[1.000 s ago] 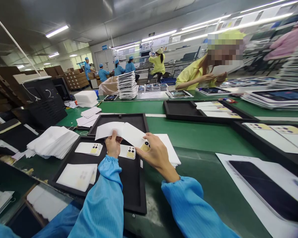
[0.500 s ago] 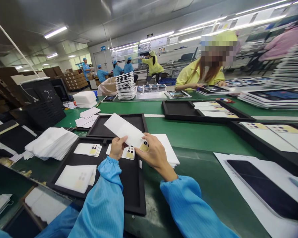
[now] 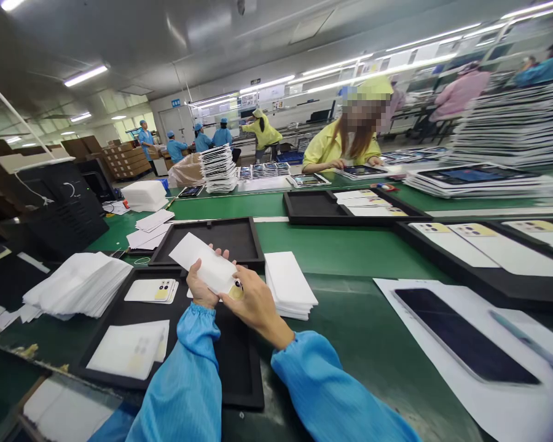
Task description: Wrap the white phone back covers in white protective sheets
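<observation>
Both my hands hold one white phone back cover (image 3: 204,267) with a gold camera block, half wrapped in a white foam sleeve, above a black tray (image 3: 239,374). My left hand (image 3: 200,288) grips its lower edge with fingers curled behind it. My right hand (image 3: 253,302) pinches the camera end. A bare back cover (image 3: 151,290) and a sleeved one (image 3: 129,348) lie in the tray. A stack of white sleeves (image 3: 288,284) sits just right of my hands.
An empty black tray (image 3: 212,239) lies behind my hands. A heap of white sleeves (image 3: 76,283) is at left. Black trays with covers (image 3: 479,253) and a phone poster (image 3: 465,334) lie at right. A person in yellow (image 3: 341,147) works across the green belt (image 3: 350,248).
The sleeve, spread wide a second ago, is now closed over the cover. My hands have drawn it nearer and lower over the tray. The camera view shifted.
</observation>
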Motion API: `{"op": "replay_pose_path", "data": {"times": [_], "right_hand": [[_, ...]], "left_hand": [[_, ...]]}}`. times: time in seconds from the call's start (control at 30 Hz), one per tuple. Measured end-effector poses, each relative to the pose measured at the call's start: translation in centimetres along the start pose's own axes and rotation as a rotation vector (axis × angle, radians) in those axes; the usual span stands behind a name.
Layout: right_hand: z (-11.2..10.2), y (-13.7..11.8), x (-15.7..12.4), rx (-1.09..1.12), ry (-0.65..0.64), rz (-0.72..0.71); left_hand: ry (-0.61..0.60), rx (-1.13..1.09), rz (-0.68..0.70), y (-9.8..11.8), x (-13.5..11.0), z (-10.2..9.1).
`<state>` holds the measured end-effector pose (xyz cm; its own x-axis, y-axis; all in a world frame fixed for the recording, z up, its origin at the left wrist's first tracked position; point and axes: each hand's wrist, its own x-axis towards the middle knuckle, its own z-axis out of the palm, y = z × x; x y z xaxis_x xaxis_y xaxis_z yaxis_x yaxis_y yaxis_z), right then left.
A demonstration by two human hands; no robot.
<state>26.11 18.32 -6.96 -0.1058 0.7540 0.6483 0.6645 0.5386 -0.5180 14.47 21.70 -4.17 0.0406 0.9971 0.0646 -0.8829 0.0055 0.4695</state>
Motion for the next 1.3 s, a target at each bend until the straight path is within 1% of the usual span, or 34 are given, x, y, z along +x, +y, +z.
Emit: {"op": "replay_pose_path", "data": {"times": [0.07, 0.17, 0.3, 0.37, 0.47, 0.57, 0.63, 0.9, 1.0, 1.07, 1.13, 1.2, 1.3], "right_hand": [[-0.3, 0.1, 0.1, 0.072, -0.054, 0.025], [-1.7, 0.8, 0.8, 0.183, -0.157, 0.036], [-3.9, 1.5, 1.8, 0.241, -0.311, 0.05], [-4.5, 1.6, 2.0, 0.243, -0.351, 0.073], [-4.5, 1.6, 2.0, 0.215, -0.329, 0.067], [-4.1, 1.5, 1.9, 0.175, -0.262, 0.041], [-3.9, 1.5, 1.9, 0.142, -0.22, 0.047], [-2.9, 1.7, 1.5, 0.04, -0.095, 0.159], [-2.6, 2.0, 1.4, 0.022, -0.062, 0.215], [-2.7, 2.3, 1.5, 0.102, -0.053, 0.258], [-3.0, 2.6, 1.8, 0.286, -0.046, 0.329], [-3.4, 2.7, 2.1, 0.524, -0.023, 0.445], [-3.7, 2.4, 2.4, 0.854, -0.01, 0.671]], "left_hand": [[0.037, -0.031, -0.004, 0.0, 0.2, -0.1], [0.1, -0.088, 0.036, 0.5, 0.5, -0.2], [0.178, -0.128, 0.098, 1.5, 0.8, -0.3], [0.202, -0.127, 0.108, 1.6, 0.8, -0.3], [0.201, -0.12, 0.086, 1.3, 0.7, -0.1], [0.182, -0.1, 0.034, 0.6, 0.5, 0.2], [0.162, -0.082, -0.015, 0.1, 0.4, 0.4], [0.122, -0.027, -0.16, -1.2, -0.3, 1.4], [0.127, 0.016, -0.18, -1.4, -0.5, 1.7], [0.144, 0.057, -0.158, -1.4, -0.4, 1.7], [0.153, 0.096, -0.129, -1.4, -0.2, 1.6], [0.153, 0.121, -0.121, -1.3, 0.0, 1.5], [0.14, 0.14, -0.141, -1.3, 0.1, 1.3]]}}
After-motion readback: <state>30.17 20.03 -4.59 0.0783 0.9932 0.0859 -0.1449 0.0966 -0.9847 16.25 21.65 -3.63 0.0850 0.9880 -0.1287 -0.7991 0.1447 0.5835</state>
